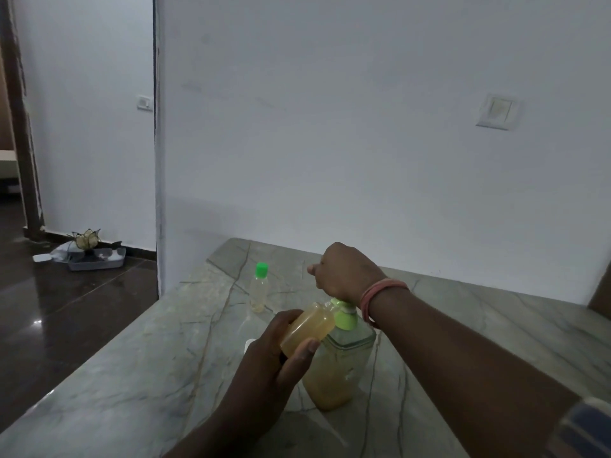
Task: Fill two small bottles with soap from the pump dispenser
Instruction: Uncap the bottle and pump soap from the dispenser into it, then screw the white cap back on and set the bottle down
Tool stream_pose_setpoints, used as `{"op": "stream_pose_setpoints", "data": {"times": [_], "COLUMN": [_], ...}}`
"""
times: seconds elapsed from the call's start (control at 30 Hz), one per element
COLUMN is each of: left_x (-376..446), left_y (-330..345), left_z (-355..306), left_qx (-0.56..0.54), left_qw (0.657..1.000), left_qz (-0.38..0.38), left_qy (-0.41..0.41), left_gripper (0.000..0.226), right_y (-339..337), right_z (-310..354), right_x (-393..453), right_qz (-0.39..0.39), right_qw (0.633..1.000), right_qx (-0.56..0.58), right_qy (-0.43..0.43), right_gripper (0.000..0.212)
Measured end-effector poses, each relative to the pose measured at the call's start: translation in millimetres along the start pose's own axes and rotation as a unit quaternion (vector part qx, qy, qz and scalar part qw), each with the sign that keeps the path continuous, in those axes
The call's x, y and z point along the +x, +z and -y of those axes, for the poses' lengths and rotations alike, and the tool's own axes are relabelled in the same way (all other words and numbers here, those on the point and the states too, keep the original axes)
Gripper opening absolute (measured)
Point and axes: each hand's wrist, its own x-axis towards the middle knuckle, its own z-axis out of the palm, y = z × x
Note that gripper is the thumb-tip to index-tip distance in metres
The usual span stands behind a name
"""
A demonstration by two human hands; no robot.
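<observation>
We hold a small uncapped bottle (307, 328) of amber soap in our left hand (281, 352), tilted with its mouth up against the green nozzle of the pump dispenser (337, 361); the fingers (305, 347) and thumb wrap its body, and it looks nearly full. The dispenser stands on the marbled surface (132, 375), clear-walled, with amber soap filling its lower part. Our right hand (347, 276) sits on top of the pump head, fingers curled into a fist, the heel of the hand pressing on the green top; pink bangles (377, 299) circle that wrist. Beyond the dispenser, to its left, a second small bottle (259, 289) stands upright on the surface with a green cap on and only a little pale liquid at its bottom. Just left of the dispenser, partly hidden by our left hand, lies a small white thing (248, 344) we cannot identify. Far left of the dispenser, on the dark floor (66, 309), sits a tray (96, 259) of clutter.
</observation>
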Motion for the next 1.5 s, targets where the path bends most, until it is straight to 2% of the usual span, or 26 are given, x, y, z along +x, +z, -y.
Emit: {"op": "stream_pose_setpoints", "data": {"times": [0.2,0.4,0.53,0.63,0.77,0.83,0.93,1.0,1.13,1.2,1.3,1.37,1.43,1.5], "left_x": [2,1,1,2,4,5,6,8,11,12,14,17,18,17], "left_y": [3,3,2,0,-4,-5,-6,-8,-14,-19,-30,-39,-45,-48], "left_z": [12,11,10,16,16,18,23,27,29,32,40,46,53,57], "left_qx": [-0.001,-0.010,-0.066,-0.097,-0.144,-0.154,-0.132,-0.112,-0.069,-0.042,-0.007,0.011,0.020,0.030], "left_qw": [1.000,1.000,0.998,0.995,0.989,0.988,0.990,0.991,0.982,0.976,0.966,0.959,0.952,0.952], "left_qz": [0.001,0.005,0.016,0.020,0.006,-0.006,-0.037,-0.074,-0.173,-0.210,-0.250,-0.265,-0.271,-0.258], "left_qy": [0.012,0.016,-0.004,-0.026,-0.025,-0.026,-0.028,-0.027,-0.037,-0.042,-0.064,-0.100,-0.142,-0.161], "left_gripper": [0.046,0.033,0.045,0.043,0.048,0.048,0.033,0.025,0.024,0.030,0.036,0.035,0.037,0.038], "right_y": [3,0,2,-4,-6,-10,-15,-11,12,29,58,80,102,118], "right_z": [-1,0,-6,-8,-6,-3,8,21,51,66,80,80,77,75], "right_x": [0,-6,-4,-6,-13,-23,-51,-77,-118,-126,-121,-112,-104,-100], "right_qz": [-0.021,-0.052,-0.052,-0.116,-0.242,-0.309,-0.405,-0.420,-0.370,-0.342,-0.278,-0.189,-0.071,-0.019], "right_qw": [1.000,0.998,0.993,0.971,0.919,0.894,0.868,0.867,0.881,0.886,0.913,0.949,0.976,0.984], "right_qx": [0.005,0.025,0.089,0.200,0.298,0.311,0.284,0.267,0.267,0.279,0.280,0.247,0.204,0.179], "right_qy": [0.006,0.033,0.060,0.065,0.088,0.092,0.051,-0.004,-0.122,-0.144,-0.109,-0.050,0.001,0.021], "right_gripper": [0.034,0.030,0.035,0.042,0.052,0.053,0.051,0.047,0.038,0.035,0.024,0.016,0.037,0.046]}}
